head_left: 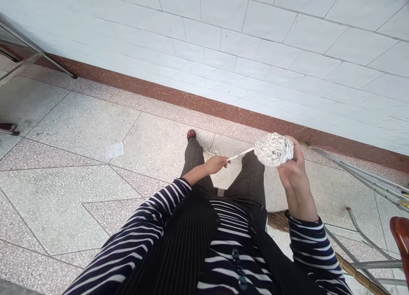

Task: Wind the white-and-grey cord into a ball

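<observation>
My right hand grips a ball of thick white cord from its right side, fingers wrapped behind it. From the ball's left side a strand of cord runs taut to my left hand, which is closed on it in a pinch. Both hands are in front of my body at about thigh height. Some loose cord shows low down just beyond my left hand, partly hidden by it and my leg.
A white tiled wall stands ahead. On the floor lies a piece of white paper. Crutch-like metal poles, a straw broom and a metal chair frame are on the right. Metal legs stand at upper left.
</observation>
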The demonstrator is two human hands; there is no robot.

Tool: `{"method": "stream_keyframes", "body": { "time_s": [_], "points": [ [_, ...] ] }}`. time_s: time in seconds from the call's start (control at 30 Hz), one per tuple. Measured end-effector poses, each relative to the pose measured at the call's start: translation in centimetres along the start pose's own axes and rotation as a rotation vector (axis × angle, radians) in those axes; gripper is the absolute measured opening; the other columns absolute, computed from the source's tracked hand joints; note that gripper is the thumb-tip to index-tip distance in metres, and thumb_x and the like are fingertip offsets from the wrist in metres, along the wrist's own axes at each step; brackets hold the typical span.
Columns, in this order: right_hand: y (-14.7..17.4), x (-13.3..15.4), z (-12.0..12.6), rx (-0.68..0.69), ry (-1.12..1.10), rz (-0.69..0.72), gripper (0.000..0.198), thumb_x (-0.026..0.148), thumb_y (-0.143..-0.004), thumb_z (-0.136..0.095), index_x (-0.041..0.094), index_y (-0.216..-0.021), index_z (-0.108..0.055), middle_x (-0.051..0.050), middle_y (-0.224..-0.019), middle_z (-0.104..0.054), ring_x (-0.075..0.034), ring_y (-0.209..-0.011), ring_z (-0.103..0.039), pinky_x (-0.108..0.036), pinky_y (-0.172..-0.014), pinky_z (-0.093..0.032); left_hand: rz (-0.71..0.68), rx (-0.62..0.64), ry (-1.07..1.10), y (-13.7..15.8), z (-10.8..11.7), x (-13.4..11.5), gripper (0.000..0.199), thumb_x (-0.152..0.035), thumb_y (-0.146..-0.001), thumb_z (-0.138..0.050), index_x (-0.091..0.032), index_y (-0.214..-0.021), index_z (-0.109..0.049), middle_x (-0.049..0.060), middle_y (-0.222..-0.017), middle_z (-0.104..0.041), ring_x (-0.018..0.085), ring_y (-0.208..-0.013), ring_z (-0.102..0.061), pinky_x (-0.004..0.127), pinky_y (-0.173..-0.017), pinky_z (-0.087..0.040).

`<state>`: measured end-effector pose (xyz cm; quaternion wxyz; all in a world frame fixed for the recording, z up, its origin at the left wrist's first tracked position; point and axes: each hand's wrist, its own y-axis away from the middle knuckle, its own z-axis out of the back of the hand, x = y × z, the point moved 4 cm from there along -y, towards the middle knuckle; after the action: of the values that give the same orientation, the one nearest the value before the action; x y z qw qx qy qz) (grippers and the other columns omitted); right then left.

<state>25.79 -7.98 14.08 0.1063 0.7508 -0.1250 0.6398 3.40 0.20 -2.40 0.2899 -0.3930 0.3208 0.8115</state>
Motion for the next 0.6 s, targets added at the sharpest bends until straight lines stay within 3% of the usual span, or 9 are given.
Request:
{"method": "stream_keyframes", "body": {
  "time_s": [0.13,0.2,0.3,0.4,0.5,0.6],
  "points": [
    [-2.7,-2.5,0.5,-0.22,0.371,0.102,0.068,0.029,-0.062,-0.074,0.028,-0.127,-0.052,-0.006,-0.129,-0.053,-0.029,-0.12,-0.052,-0.046,-0.097,-0.048,-0.133,0.084,-0.192,1.9,-2.0,-2.1,0.028,-0.023,-0.096,-0.041,-0.019,-0.104,-0.068,0.002,-0.084,-0.073,0.015,-0.072,-0.065,0.023,-0.073,-0.048],
    [-3.3,-4.3,0.2,-0.233,0.644,0.117,0.07,0.032,-0.059,-0.077,0.026,-0.125,-0.056,-0.009,-0.13,-0.048,-0.033,-0.122,-0.048,-0.05,-0.1,-0.045,-0.221,0.079,-0.287,2.4,-1.8,-3.8,0.027,-0.021,-0.097,-0.041,-0.019,-0.098,-0.069,0.004,-0.083,-0.073,0.017,-0.077,-0.066,0.027,-0.084,-0.049],
    [-2.9,-7.8,-0.5,-0.066,0.805,-0.001,0.068,0.031,-0.059,-0.075,0.025,-0.125,-0.06,-0.011,-0.131,-0.043,-0.036,-0.123,-0.045,-0.054,-0.104,-0.041,-0.345,0.006,-0.373,2.5,0.1,-6.4,0.027,-0.02,-0.098,-0.042,-0.018,-0.094,-0.069,0.004,-0.081,-0.073,0.017,-0.077,-0.067,0.035,-0.106,-0.042],
    [-1.2,-10.3,-1.3,0.157,0.694,-0.112,0.067,0.027,-0.059,-0.071,0.025,-0.125,-0.061,-0.01,-0.129,-0.046,-0.035,-0.125,-0.044,-0.053,-0.112,-0.033,-0.388,-0.089,-0.372,1.7,2.9,-7.6,0.026,-0.023,-0.1,-0.044,-0.021,-0.094,-0.069,0.003,-0.083,-0.074,0.017,-0.08,-0.068,0.04,-0.116,-0.033],
    [0.9,-11.2,-2.0,0.35,0.559,-0.175,0.062,0.025,-0.059,-0.069,0.024,-0.121,-0.063,-0.007,-0.123,-0.056,-0.03,-0.119,-0.052,-0.046,-0.111,-0.036,-0.372,-0.124,-0.341,0.4,4.7,-7.2,0.027,-0.024,-0.099,-0.045,-0.022,-0.09,-0.07,0.002,-0.082,-0.074,0.016,-0.082,-0.068,0.041,-0.117,-0.031],
    [2.6,-11.1,-2.8,0.457,0.404,-0.241,0.061,0.026,-0.064,-0.066,0.025,-0.125,-0.059,-0.004,-0.121,-0.062,-0.026,-0.112,-0.059,-0.039,-0.1,-0.046,-0.319,-0.129,-0.282,-0.9,5.1,-5.7,0.024,-0.021,-0.097,-0.048,-0.023,-0.091,-0.072,0.002,-0.09,-0.076,0.017,-0.086,-0.068,0.04,-0.115,-0.032]
  ]
}}
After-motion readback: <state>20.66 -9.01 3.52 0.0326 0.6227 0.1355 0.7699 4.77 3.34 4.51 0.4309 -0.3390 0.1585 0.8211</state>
